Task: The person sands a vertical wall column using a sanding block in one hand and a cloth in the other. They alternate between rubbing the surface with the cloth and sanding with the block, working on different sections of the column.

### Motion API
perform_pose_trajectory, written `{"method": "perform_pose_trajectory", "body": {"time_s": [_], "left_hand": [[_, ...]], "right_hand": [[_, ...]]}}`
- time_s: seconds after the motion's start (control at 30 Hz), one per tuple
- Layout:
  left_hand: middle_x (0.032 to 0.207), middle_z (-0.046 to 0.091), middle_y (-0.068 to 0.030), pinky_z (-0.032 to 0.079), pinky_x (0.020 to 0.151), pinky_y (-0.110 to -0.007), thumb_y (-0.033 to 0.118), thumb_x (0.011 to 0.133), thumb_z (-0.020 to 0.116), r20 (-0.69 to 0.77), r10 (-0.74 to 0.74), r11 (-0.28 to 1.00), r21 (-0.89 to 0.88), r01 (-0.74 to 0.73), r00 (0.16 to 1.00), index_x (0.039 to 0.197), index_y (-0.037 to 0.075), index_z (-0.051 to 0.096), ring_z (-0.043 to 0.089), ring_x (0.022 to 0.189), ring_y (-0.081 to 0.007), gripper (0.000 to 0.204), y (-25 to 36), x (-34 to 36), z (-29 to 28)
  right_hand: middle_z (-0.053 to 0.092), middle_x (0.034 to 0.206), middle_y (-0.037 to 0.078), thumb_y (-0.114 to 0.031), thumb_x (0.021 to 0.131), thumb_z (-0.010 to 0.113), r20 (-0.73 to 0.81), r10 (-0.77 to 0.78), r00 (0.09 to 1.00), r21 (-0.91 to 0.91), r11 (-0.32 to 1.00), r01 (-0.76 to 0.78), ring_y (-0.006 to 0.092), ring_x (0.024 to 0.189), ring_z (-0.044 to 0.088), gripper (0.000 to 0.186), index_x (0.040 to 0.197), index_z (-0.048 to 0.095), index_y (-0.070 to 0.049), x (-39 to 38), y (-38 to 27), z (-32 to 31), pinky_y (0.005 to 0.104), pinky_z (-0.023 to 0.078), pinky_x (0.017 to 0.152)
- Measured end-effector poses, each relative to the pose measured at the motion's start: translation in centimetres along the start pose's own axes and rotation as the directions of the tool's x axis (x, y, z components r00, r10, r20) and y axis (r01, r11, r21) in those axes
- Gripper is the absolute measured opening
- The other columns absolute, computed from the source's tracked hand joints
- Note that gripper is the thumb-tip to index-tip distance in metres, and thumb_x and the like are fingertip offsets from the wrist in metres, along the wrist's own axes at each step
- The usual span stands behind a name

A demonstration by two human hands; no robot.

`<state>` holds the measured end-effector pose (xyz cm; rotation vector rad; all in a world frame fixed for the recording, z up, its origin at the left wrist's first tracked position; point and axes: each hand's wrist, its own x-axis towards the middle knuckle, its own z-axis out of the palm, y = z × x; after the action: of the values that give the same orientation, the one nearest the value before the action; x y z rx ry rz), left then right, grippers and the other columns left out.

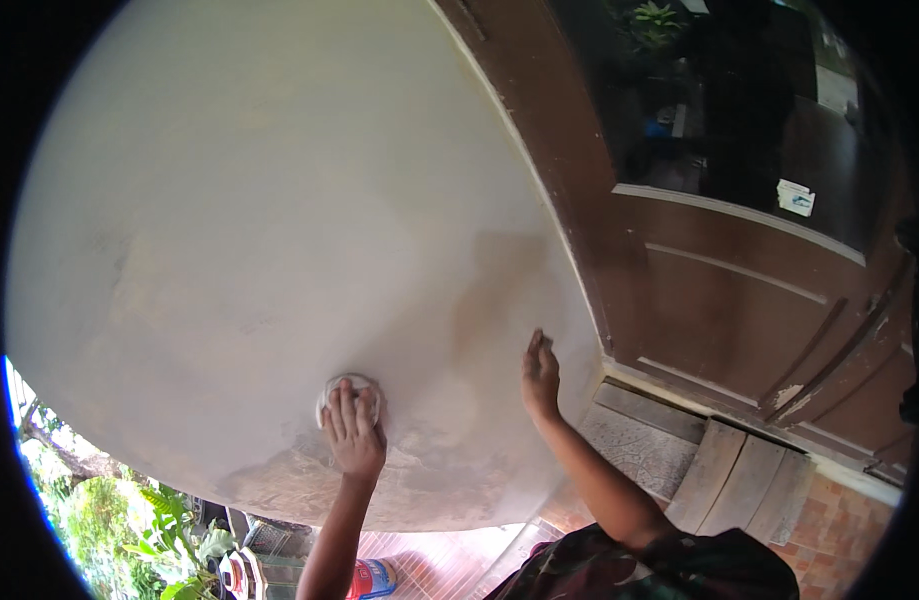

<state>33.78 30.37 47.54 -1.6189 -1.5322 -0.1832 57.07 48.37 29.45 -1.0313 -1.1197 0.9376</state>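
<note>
A large plastered wall (279, 200) in pale grey fills the left and middle of the view. Against its lower part my left hand (352, 425) presses a round whitish pad (327, 388), fingers spread over it. Whether the pad is folded cloth or sponge I cannot make out. Below the pad the wall's surface looks rougher and browner, with patchy marks. My right hand (541, 378) is raised to the right, close to the wall, seen edge-on with its fingers extended and nothing visible in it. A shadow falls on the wall above and left of it.
Right of the wall stands a brown wooden door (719, 270) with a dark glass pane (729, 110). Wooden planks (739, 470) and a patterned slab (639, 450) lie at its foot. A red and blue bucket (374, 578) stands on tiles below; green plants (129, 530) grow lower left.
</note>
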Motion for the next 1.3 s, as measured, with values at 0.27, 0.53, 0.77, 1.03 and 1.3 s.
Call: {"method": "perform_pose_trajectory", "body": {"time_s": [0.27, 0.53, 0.77, 1.03, 1.3], "left_hand": [[0.163, 0.035, -0.0164, 0.030, 0.121, -0.049, 0.011, 0.094, 0.058, 0.051, 0.431, 0.902, -0.039, -0.429, 0.901, 0.145, 0.008, 0.050, 0.034, 0.151, -0.0309, 0.051, 8.0, 10.9, 7.0], [0.161, 0.035, -0.0200, 0.029, 0.122, -0.049, 0.010, 0.091, 0.059, 0.013, 0.568, 0.822, -0.068, -0.566, 0.823, 0.140, 0.005, 0.054, 0.032, 0.151, -0.0322, 0.050, 15.1, 19.2, 14.5], [0.156, 0.041, -0.0231, 0.027, 0.123, -0.050, 0.017, 0.092, 0.057, -0.106, 0.567, 0.818, -0.051, -0.574, 0.817, 0.133, 0.004, 0.057, 0.031, 0.151, -0.0354, 0.043, 19.7, 24.3, 20.2], [0.155, 0.042, -0.0224, 0.027, 0.121, -0.051, 0.018, 0.094, 0.055, -0.029, 0.565, 0.825, -0.002, -0.565, 0.824, 0.135, 0.005, 0.058, 0.035, 0.148, -0.0363, 0.043, 22.1, 23.3, 23.6], [0.154, 0.045, -0.0207, 0.030, 0.120, -0.048, 0.020, 0.094, 0.055, 0.081, 0.647, 0.761, -0.133, -0.635, 0.758, 0.131, 0.008, 0.060, 0.039, 0.145, -0.0359, 0.039, 19.3, 10.0, 24.8]], "right_hand": [[0.060, 0.135, 0.026, -0.020, 0.100, 0.053, 0.026, 0.157, 0.987, -0.003, 0.988, -0.157, 0.0371, 0.114, 0.061, 0.057, 0.149, 0.041, 0.006, -5.2, 7.5, -3.3, 0.0438, 0.047, 0.102], [0.062, 0.104, 0.011, -0.019, 0.104, 0.051, -0.086, 0.276, 0.957, 0.197, 0.947, -0.255, 0.0177, 0.085, 0.059, 0.056, 0.154, 0.038, 0.003, -4.0, 5.6, -6.0, 0.0310, 0.051, 0.083], [0.059, 0.130, 0.010, -0.025, 0.108, 0.050, -0.182, 0.244, 0.952, 0.109, 0.968, -0.228, 0.0157, 0.101, 0.059, 0.058, 0.158, 0.033, -0.003, -4.7, 7.0, -7.1, 0.0298, 0.050, 0.092], [0.050, 0.152, 0.017, -0.038, 0.107, 0.049, -0.095, 0.403, 0.910, 0.045, 0.915, -0.401, 0.0194, 0.110, 0.061, 0.063, 0.160, 0.032, -0.007, -7.4, 6.4, -7.9, 0.0328, 0.050, 0.097], [0.063, 0.115, 0.008, -0.035, 0.107, 0.053, -0.151, 0.315, 0.937, 0.224, 0.934, -0.278, 0.0132, 0.090, 0.056, 0.063, 0.160, 0.033, -0.007, -8.7, 4.8, -7.8, 0.0279, 0.049, 0.086]]}}
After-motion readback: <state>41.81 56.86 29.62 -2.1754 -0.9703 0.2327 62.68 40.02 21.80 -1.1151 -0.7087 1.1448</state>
